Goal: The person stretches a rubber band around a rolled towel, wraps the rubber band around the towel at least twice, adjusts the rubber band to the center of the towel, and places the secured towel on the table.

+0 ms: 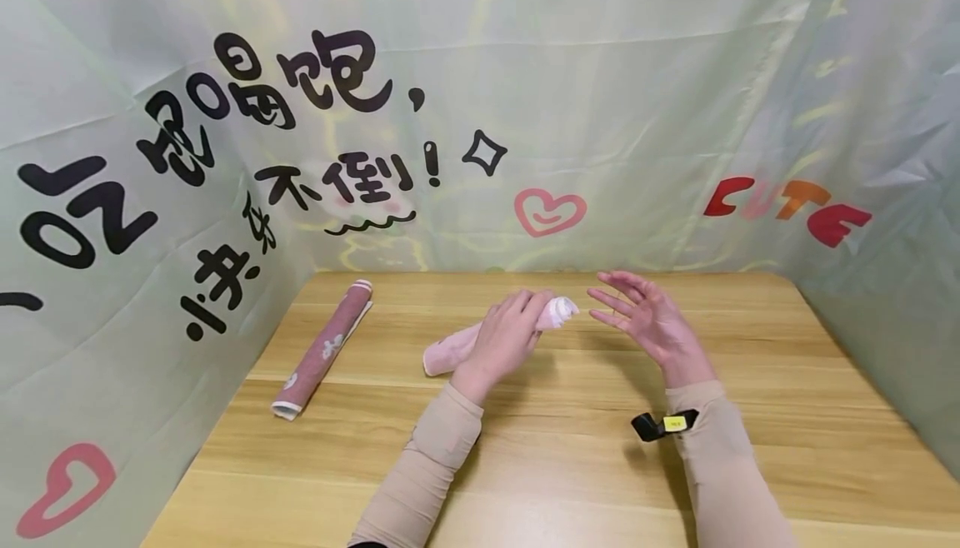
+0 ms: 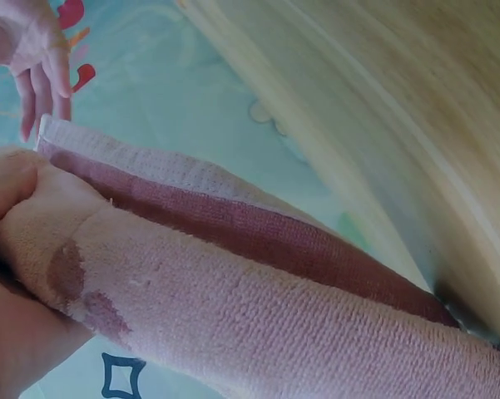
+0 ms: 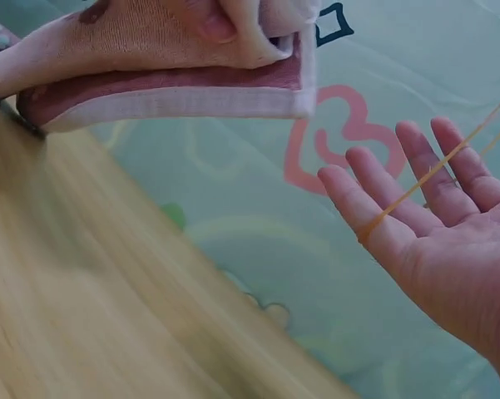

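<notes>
Wood-grain worktop (image 1: 562,481) carries a pink towel roll (image 1: 337,331) at left, while at centre the left hand's grip (image 1: 506,331) grasps a paler towel roll (image 1: 452,351); keep this tightly wound, with the right hand's grip (image 1: 652,323) released and fingers spread to hold the rubber band (image 3: 424,183) wide.

Free room lies between the left towel (image 1: 322,356) and held towel (image 1: 452,351); behind the table (image 1: 570,448), the curtain (image 1: 637,132) blocks passage.

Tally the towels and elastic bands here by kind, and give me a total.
Rolled pink fabric towels with white edges: 2, one gripped by the left hand
Thin yellowish elastic band: 1, on the right hand
Total: 3
</notes>
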### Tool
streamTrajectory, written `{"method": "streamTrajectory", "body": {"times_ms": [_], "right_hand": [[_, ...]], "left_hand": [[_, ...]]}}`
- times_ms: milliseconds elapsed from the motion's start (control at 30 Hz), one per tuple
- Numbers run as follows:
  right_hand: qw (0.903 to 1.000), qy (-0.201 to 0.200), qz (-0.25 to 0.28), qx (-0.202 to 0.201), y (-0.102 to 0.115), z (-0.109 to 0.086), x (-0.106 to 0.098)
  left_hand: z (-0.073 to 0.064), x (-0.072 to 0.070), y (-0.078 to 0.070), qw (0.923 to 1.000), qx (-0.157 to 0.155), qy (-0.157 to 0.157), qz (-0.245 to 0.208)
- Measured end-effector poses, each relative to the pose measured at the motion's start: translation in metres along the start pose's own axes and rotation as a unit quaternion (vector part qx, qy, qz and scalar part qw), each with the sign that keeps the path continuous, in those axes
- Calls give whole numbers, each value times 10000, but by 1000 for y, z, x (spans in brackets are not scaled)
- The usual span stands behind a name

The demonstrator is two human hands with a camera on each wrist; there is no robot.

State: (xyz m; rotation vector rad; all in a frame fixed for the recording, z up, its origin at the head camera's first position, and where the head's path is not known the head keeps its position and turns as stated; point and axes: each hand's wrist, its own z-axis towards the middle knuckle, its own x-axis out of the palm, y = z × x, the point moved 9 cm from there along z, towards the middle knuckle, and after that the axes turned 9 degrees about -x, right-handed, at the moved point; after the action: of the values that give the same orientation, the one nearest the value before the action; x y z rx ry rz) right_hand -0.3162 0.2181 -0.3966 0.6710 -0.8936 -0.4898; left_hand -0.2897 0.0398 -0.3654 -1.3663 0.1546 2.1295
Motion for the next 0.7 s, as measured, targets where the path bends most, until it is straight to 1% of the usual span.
{"method": "streamTrajectory", "body": {"times_ms": [67, 167, 333, 467, 533, 600, 700], "right_hand": [[10000, -77, 2, -3, -7, 3, 1], [9998, -44, -172, 87, -20, 6, 4], [9989, 172, -314, 293, -39, 9, 16], [9987, 128, -281, 414, -47, 8, 21], [9986, 83, -227, 473, -50, 8, 23], [9985, 66, -160, 524, -51, 7, 26], [9984, 143, -51, 544, -52, 8, 31]], "left_hand": [[0, 1, 0, 10000, 10, 71, -68], [1, 1, 0, 9997, 13, 152, -166], [1, -1, 0, 9996, 66, 87, -279], [2, 0, -1, 9996, 79, 50, -284], [2, 2, 0, 9995, 6, 68, -302], [2, 3, 2, 9993, -131, 115, -346], [2, 5, 4, 9983, -336, 170, -434]]}}
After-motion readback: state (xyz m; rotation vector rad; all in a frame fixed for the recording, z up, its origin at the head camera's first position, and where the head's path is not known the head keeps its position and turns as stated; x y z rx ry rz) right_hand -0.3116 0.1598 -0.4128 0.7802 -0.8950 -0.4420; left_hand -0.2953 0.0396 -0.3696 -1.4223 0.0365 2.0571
